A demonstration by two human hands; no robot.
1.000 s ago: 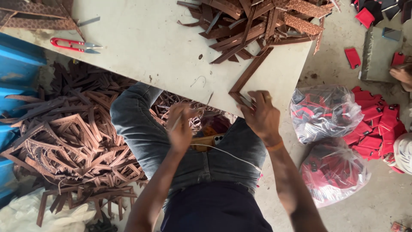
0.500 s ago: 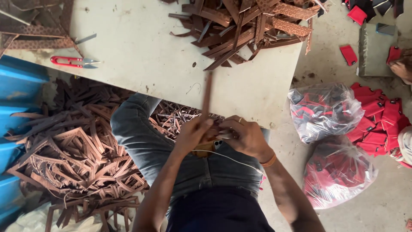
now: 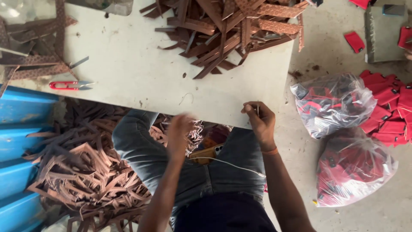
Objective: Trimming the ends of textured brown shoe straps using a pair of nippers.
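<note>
My right hand (image 3: 260, 121) is at the near edge of the white table (image 3: 128, 68), with thumb and fingers pinched on a thin needle (image 3: 257, 107) that points up. Over my lap, my left hand (image 3: 180, 133) is blurred by motion, and what it holds is not clear. A white thread (image 3: 231, 165) runs across my jeans, beside a yellow-cased phone (image 3: 207, 152) resting on my lap. A heap of brown patterned strips (image 3: 227, 30) lies on the far part of the table.
Red thread snips (image 3: 68, 85) lie on the table's left side near more strips (image 3: 34, 56). Brown strips (image 3: 86, 176) are piled on the floor beside a blue container (image 3: 17, 141). Two plastic bags of red pieces (image 3: 332, 103) (image 3: 354, 169) and loose red pieces (image 3: 390, 107) sit at the right.
My right hand had a brown strip, then both hands met over my lap. Now they are apart: the right has risen to the table edge and the strip has left my hands.
</note>
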